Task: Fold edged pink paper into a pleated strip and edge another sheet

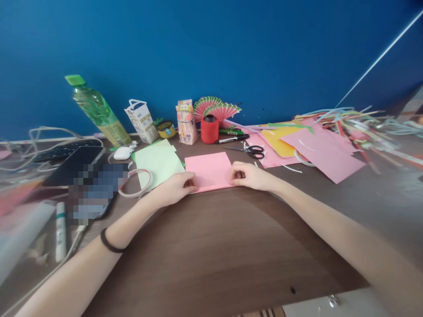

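Note:
A sheet of pink paper [209,169] lies on the brown desk between my two hands, with a narrow fold or doubled strip along its near edge. My left hand [181,186] pinches the paper's near left corner, thumb and fingers closed. At the near right corner, my right hand [247,176] grips the edge in the same way, its fingers curled. Pale green paper sheets [157,163] lie just left of the pink one. Black-handled scissors [254,152] rest behind my right hand, beside a black pen [233,139].
Along the blue wall stand a green-capped bottle [99,112], a milk carton [142,122], a red thread spool [209,130] and a folded paper fan [218,110]. Pink and yellow papers [325,149] and paper strips pile up at right. A phone [95,193] with a cable lies left.

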Demonstrator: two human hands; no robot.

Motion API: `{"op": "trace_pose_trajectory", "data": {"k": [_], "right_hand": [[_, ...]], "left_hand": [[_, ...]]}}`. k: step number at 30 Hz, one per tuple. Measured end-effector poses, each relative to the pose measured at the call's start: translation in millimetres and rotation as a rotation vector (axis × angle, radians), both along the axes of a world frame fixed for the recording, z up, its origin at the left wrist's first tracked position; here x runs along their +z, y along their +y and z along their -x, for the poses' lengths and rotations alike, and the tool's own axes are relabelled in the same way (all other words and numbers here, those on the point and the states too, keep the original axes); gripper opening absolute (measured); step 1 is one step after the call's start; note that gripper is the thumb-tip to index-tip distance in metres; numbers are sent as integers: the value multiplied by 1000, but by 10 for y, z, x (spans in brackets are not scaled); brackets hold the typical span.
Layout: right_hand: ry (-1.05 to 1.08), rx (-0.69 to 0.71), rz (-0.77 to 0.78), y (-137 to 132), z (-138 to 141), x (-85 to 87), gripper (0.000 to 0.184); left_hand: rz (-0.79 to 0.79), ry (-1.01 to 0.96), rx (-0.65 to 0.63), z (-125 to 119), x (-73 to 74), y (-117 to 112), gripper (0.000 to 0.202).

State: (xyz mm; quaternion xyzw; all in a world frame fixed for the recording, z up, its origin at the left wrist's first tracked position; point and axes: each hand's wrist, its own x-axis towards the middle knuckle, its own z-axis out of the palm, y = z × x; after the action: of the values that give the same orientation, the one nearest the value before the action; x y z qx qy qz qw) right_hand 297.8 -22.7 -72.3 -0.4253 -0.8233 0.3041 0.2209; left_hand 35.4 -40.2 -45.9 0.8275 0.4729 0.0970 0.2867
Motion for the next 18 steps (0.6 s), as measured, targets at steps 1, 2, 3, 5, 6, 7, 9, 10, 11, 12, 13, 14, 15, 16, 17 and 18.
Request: {"op": "trace_pose_trajectory", "data": {"k": [1, 2, 3, 5, 6, 7, 9, 10, 11, 12, 13, 14, 15, 16, 17, 18], "right_hand": [[0, 1, 5, 2, 1, 1, 11], [2, 3, 11, 4, 2, 2, 11], [4, 3, 16, 6, 2, 2, 10], [6, 1, 20, 7, 3, 4, 11], [6, -1, 20, 6, 3, 5, 11], [6, -3, 21, 5, 2, 6, 11], [6, -3, 25, 3, -1, 8, 11], [7, -2, 28, 2, -2, 8, 11], [7, -1, 32, 1, -4, 8, 11], [7, 0, 36, 1, -5, 7, 11], [8, -1, 40, 2, -5, 6, 12], [8, -2, 43, 3, -5, 5, 12], [8, -3, 46, 3, -4, 4, 12], [6, -3, 48, 4, -2, 3, 12], [5, -2, 49, 5, 0, 3, 12], [3, 0, 49, 6, 2, 3, 12]], "left_hand": [[4, 0, 0, 3, -4, 3, 13], [6, -1, 0, 5, -8, 5, 13], [8, -1, -1, 7, -10, 7, 13], [8, -4, -3, 7, -12, 9, 13], [8, -6, -3, 6, -11, 10, 13], [8, -8, -3, 5, -11, 10, 13], [11, -12, -3, 3, -11, 10, 13], [12, -14, -3, 3, -12, 10, 13], [13, -15, -3, 3, -14, 9, 13], [13, -15, -2, 4, -15, 9, 13], [14, -13, 1, 5, -18, 8, 13], [15, -9, 3, 6, -20, 8, 13], [16, -6, 6, 8, -23, 8, 13], [16, -1, 8, 9, -26, 9, 13], [14, 3, 11, 10, -28, 10, 13], [10, 7, 11, 10, -30, 11, 13]]}}
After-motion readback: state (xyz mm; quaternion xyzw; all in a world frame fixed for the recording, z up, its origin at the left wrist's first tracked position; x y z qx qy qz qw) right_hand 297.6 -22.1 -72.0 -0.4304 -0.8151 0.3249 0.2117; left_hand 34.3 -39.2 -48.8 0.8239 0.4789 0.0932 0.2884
